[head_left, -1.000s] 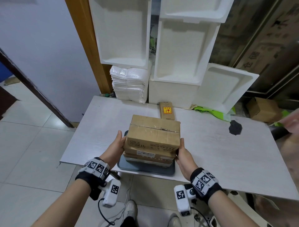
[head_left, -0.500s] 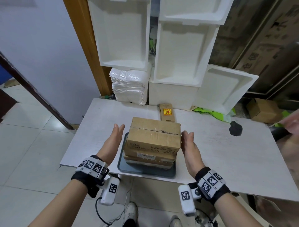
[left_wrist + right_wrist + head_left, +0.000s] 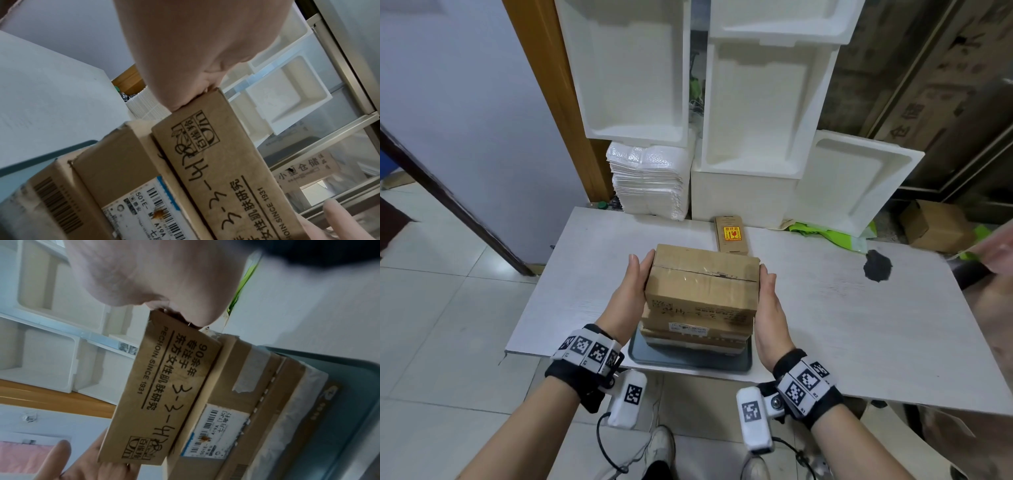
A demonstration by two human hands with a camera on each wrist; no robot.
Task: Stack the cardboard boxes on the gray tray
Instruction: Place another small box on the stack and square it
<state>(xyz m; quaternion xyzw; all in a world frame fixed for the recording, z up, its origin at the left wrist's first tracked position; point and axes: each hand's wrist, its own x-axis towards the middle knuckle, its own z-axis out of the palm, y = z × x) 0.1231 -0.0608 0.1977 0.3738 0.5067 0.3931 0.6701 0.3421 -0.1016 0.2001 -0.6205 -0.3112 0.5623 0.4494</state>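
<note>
Half a second ago both hands stood off from the stack with a gap on either side; now they have closed back in against the top box (image 3: 703,279). The left hand (image 3: 627,297) lies flat along the box's left end, fingers straight and reaching toward its far corner, and the right hand (image 3: 770,310) presses the right end the same way, so the box sits squeezed between two flat palms, no finger curled over its upper face. In the left wrist view the heel of the palm (image 3: 185,68) meets the near corner of the top box (image 3: 224,170), and in the right wrist view the palm (image 3: 156,277) meets the opposite corner of that box (image 3: 162,395). The top box, marked with black handwriting on its front, rests on the middle box (image 3: 697,325), which carries a white label, and that sits on the bottom box (image 3: 693,341). All three are piled on the gray tray (image 3: 690,359) at the near edge of the white table (image 3: 859,325). A small box (image 3: 730,234) with a yellow sticker lies flat on the table beyond the stack, well apart from both hands.
</note>
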